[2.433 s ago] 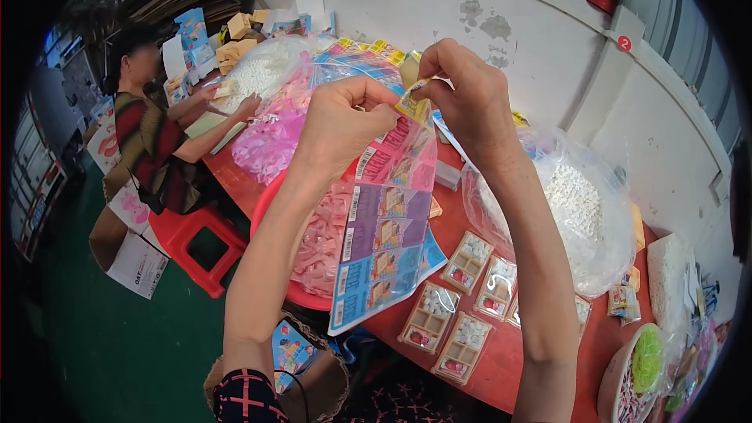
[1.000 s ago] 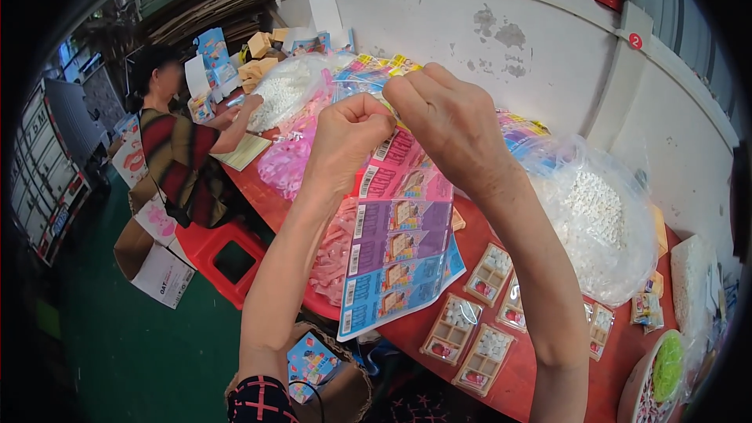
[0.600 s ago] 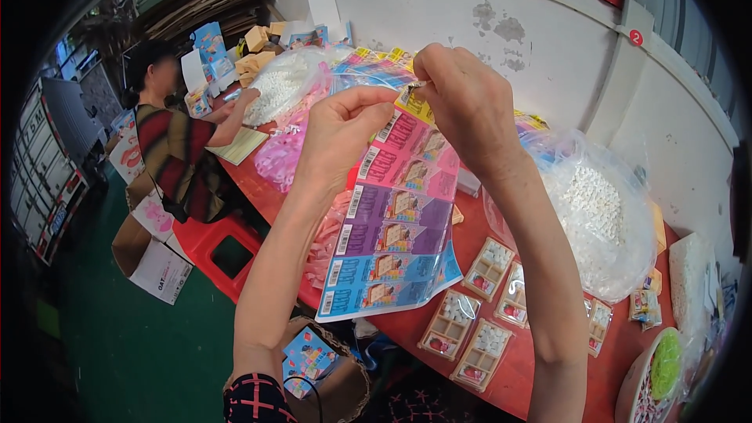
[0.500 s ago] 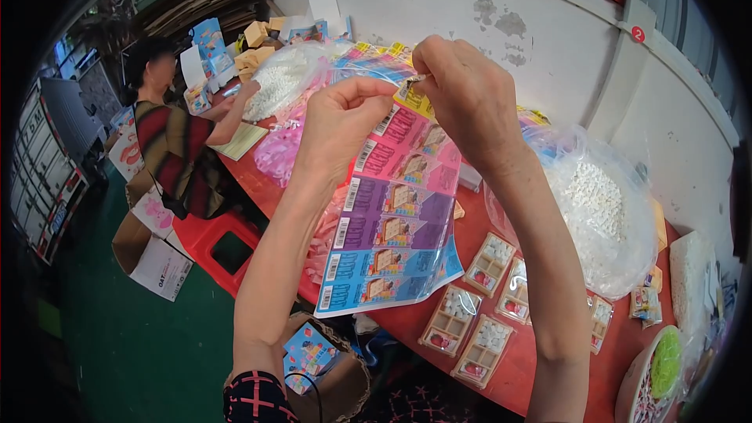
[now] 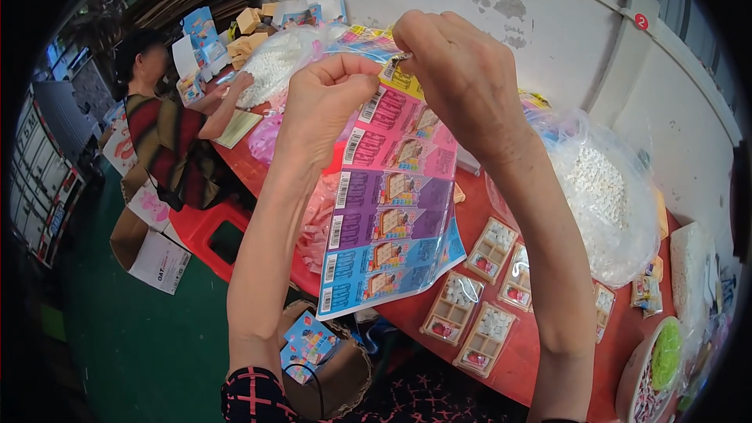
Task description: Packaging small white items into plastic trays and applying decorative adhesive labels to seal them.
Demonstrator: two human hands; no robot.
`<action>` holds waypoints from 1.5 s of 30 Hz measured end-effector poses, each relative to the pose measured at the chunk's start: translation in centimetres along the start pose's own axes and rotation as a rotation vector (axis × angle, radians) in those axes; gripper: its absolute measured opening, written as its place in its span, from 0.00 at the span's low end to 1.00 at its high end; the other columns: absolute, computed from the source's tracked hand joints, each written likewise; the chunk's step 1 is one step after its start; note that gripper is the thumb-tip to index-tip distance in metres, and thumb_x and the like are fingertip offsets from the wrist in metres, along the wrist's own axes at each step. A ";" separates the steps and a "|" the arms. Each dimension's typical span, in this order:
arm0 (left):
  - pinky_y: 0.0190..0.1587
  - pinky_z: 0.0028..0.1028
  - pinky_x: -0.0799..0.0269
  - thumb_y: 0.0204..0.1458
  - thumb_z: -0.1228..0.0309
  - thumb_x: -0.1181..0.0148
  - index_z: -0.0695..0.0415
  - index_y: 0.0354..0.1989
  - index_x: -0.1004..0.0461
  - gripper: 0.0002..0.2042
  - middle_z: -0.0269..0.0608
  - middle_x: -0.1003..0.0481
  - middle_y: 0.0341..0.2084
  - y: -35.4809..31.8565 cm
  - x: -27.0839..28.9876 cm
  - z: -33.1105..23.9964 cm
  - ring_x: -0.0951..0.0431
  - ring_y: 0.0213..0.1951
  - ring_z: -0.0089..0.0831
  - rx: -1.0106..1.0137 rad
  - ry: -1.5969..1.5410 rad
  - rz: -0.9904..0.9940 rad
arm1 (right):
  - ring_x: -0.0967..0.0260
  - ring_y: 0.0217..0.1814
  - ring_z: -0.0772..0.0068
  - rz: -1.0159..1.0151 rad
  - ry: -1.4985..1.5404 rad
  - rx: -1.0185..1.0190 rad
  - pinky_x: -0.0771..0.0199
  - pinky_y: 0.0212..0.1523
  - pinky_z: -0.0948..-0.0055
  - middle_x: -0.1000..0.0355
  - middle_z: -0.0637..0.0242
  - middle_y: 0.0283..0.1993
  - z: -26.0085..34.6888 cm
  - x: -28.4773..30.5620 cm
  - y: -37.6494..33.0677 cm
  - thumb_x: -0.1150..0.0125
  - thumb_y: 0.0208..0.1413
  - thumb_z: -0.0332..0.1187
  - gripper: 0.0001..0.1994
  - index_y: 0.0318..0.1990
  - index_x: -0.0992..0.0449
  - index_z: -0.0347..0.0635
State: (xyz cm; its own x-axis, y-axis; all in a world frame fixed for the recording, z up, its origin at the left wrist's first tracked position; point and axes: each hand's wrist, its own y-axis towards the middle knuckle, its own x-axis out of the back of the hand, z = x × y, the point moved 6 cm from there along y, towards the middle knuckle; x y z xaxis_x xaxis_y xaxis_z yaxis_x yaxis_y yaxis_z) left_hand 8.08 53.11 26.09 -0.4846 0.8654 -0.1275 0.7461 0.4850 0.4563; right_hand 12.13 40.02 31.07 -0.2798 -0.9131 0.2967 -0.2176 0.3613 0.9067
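My left hand (image 5: 323,106) and my right hand (image 5: 462,82) are raised over the table, both closed in a pinch at the top of a printed sticker sheet (image 5: 399,188). The sheet hangs down with pink, purple and blue rows of labels, each with a barcode along the left edge. At its top a yellow label (image 5: 401,81) shows between my fingers; its upper edge looks curled at my right fingertips. My right fingers partly hide the grip. Below and right of the sheet lie several small compartment boxes (image 5: 453,307) with white pieces and a red item inside.
A plastic bag of white pieces (image 5: 599,196) stands right on the red table (image 5: 501,392); a bowl with a green item (image 5: 650,376) is near the right edge. A co-worker (image 5: 168,121) reaches toward another bag (image 5: 270,66). A red stool (image 5: 207,239) and cardboard box (image 5: 337,376) stand left.
Both hands and the sheet have shifted slightly up and left in the picture, still pinching at the yellow label. The co-worker's hand has moved slightly toward the bag.
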 end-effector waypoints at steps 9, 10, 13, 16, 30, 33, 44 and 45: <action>0.24 0.14 0.38 0.40 0.81 0.45 0.65 0.28 0.26 0.05 0.32 0.28 0.20 0.3 0.5 0.2 0.33 0.21 0.13 -0.015 0.029 0.000 | 0.33 0.26 0.62 -0.008 0.055 -0.072 0.35 0.23 0.66 0.35 0.65 0.22 -0.4 -0.3 0.3 0.37 0.35 0.25 0.13 0.28 0.35 0.44; 0.24 0.14 0.38 0.40 0.81 0.45 0.65 0.28 0.26 0.05 0.32 0.28 0.20 0.4 0.7 0.4 0.33 0.21 0.13 -0.017 0.029 0.001 | 0.33 0.26 0.62 -0.016 0.061 -0.060 0.35 0.23 0.66 0.35 0.65 0.21 -0.2 -0.3 0.3 0.37 0.35 0.25 0.13 0.28 0.35 0.44; 0.23 0.14 0.40 0.40 0.81 0.45 0.64 0.27 0.26 0.05 0.31 0.29 0.20 0.5 1.0 0.4 0.34 0.21 0.13 -0.032 0.030 0.006 | 0.34 0.26 0.64 -0.021 0.012 -0.014 0.34 0.23 0.68 0.35 0.66 0.21 0.6 -0.3 0.6 0.39 0.37 0.24 0.11 0.28 0.36 0.44; 0.23 0.14 0.42 0.40 0.80 0.45 0.63 0.25 0.27 0.03 0.30 0.30 0.19 0.3 1.2 0.3 0.35 0.21 0.12 -0.023 0.066 0.006 | 0.34 0.26 0.66 0.002 0.008 0.005 0.34 0.23 0.69 0.35 0.67 0.21 1.2 -0.3 0.8 0.42 0.38 0.24 0.09 0.28 0.36 0.43; 0.31 0.17 0.32 0.46 0.74 0.41 0.64 0.31 0.25 0.07 0.34 0.25 0.24 -0.7 1.0 0.0 0.28 0.28 0.17 0.020 0.072 -0.019 | 0.34 0.28 0.63 -0.031 0.009 -0.106 0.34 0.26 0.66 0.35 0.66 0.23 -0.4 -1.0 0.6 0.43 0.38 0.23 0.10 0.30 0.34 0.43; 0.29 0.22 0.31 0.45 0.76 0.42 0.64 0.31 0.26 0.06 0.39 0.24 0.23 0.2 1.4 -0.9 0.25 0.26 0.23 -0.227 0.413 0.030 | 0.35 0.31 0.65 0.030 0.056 -0.129 0.34 0.31 0.70 0.34 0.66 0.24 -1.2 -1.0 1.0 0.43 0.39 0.23 0.08 0.30 0.31 0.42; 0.31 0.36 0.31 0.43 0.80 0.46 0.61 0.30 0.27 0.05 0.46 0.26 0.25 0.5 -1.1 -8.3 0.25 0.28 0.44 -0.896 0.797 -0.294 | 0.36 0.29 0.73 0.033 0.216 -0.139 0.37 0.33 0.78 0.34 0.67 0.25 -2.4 1.9 6.5 0.44 0.47 0.25 0.01 0.28 0.28 0.39; 0.31 0.36 0.31 0.43 0.80 0.46 0.61 0.30 0.27 0.05 0.46 0.26 0.25 0.5 -0.9 -8.6 0.25 0.28 0.44 -0.902 0.798 -0.303 | 0.36 0.29 0.73 0.029 0.218 -0.128 0.37 0.33 0.78 0.34 0.67 0.25 -2.3 2.3 6.9 0.44 0.47 0.25 0.01 0.28 0.28 0.39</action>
State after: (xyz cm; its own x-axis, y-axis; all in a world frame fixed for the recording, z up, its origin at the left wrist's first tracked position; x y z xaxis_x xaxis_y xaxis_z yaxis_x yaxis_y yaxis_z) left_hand 5.00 51.51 34.00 -0.9606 0.2619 0.0935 0.1284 0.1192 0.9845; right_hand 12.09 39.98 38.67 -0.0733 -0.9267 0.3686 -0.0879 0.3741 0.9232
